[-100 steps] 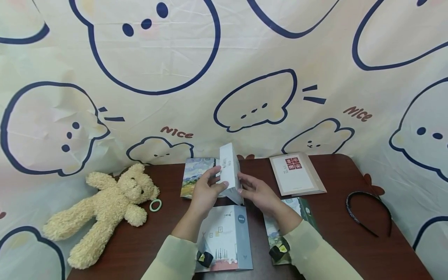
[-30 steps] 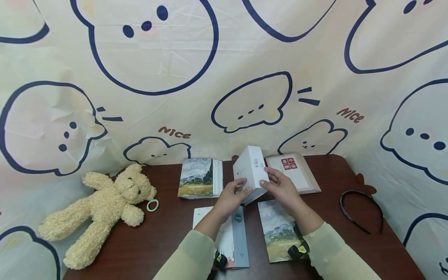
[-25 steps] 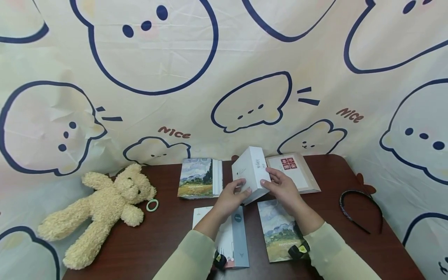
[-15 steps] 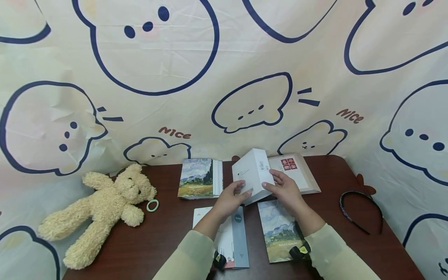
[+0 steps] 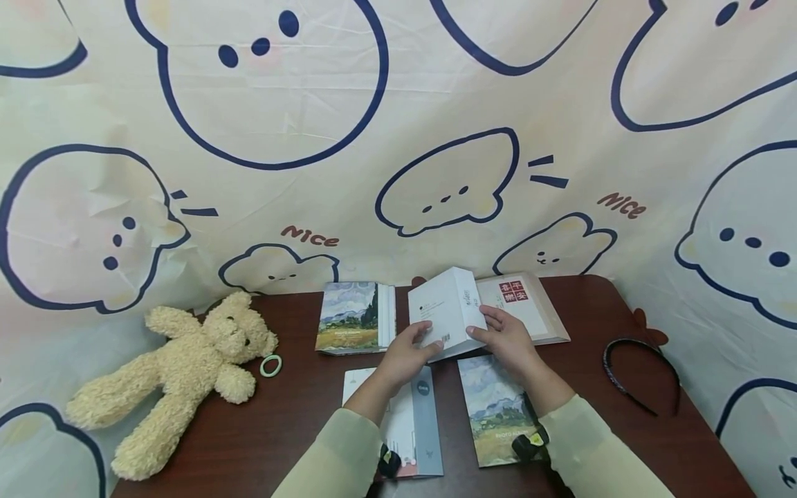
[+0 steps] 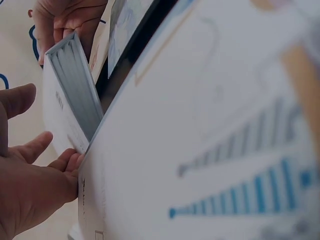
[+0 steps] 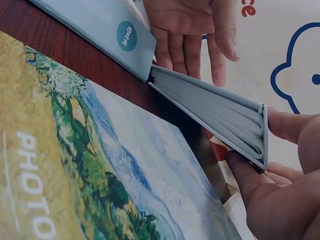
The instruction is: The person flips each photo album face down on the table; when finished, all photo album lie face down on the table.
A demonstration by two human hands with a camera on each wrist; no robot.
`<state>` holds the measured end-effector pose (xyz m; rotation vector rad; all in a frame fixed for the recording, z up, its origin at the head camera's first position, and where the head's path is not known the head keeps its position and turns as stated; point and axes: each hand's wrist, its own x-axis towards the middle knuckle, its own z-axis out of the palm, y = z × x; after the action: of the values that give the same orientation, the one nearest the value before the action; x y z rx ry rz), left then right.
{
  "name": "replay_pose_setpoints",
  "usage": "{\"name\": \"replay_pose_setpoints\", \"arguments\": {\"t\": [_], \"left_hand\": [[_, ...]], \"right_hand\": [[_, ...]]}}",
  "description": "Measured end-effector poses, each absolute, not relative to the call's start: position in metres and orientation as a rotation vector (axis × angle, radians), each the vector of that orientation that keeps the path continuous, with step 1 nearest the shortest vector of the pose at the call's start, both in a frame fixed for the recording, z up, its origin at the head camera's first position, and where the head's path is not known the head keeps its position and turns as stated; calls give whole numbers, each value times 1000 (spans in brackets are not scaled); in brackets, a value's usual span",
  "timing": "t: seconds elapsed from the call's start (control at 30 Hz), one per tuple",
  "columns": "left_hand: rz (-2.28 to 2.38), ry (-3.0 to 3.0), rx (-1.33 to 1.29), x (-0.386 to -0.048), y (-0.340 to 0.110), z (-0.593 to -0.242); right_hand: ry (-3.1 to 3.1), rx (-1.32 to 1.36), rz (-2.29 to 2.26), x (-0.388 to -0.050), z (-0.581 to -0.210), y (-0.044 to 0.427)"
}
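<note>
A thick white photo album [image 5: 436,304] is held tilted above the table's far middle, its cover facing up and its spine to the right. Pale page edges show between its covers in the right wrist view. My right hand [image 5: 510,346] pinches the spine end, thumb on one side and fingers on the other [image 7: 285,195]. At the lower left edge of the album is my left hand [image 5: 405,356]. Its fingers touch the album near the opening edge, while thumb and forefinger stand apart from it in the left wrist view [image 6: 37,195].
Below the hands lie a white-and-blue album [image 5: 423,422] and a landscape-painting photo album [image 5: 495,415]. Another painted album [image 5: 349,315] stands back left, and a white album with red characters [image 5: 523,311] back right. A teddy bear [image 5: 193,377], a green ring [image 5: 270,365] and a headband [image 5: 623,387] flank them.
Both hands have carried the white album rightward from in front of the painted album. It has turned and tipped back, so its cover now shows more and its spine less.
</note>
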<state>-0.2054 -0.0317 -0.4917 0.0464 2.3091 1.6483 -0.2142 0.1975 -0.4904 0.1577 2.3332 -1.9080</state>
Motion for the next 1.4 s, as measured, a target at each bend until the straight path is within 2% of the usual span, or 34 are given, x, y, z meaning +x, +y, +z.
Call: {"name": "replay_pose_setpoints", "arguments": {"t": [0.73, 1.4], "left_hand": [[1614, 2337, 46, -209, -37, -492], [1602, 2347, 103, -210, -37, -493]], "right_hand": [[2422, 224, -1763, -222, -501, 195], [2546, 107, -1635, -217, -504, 195]]}}
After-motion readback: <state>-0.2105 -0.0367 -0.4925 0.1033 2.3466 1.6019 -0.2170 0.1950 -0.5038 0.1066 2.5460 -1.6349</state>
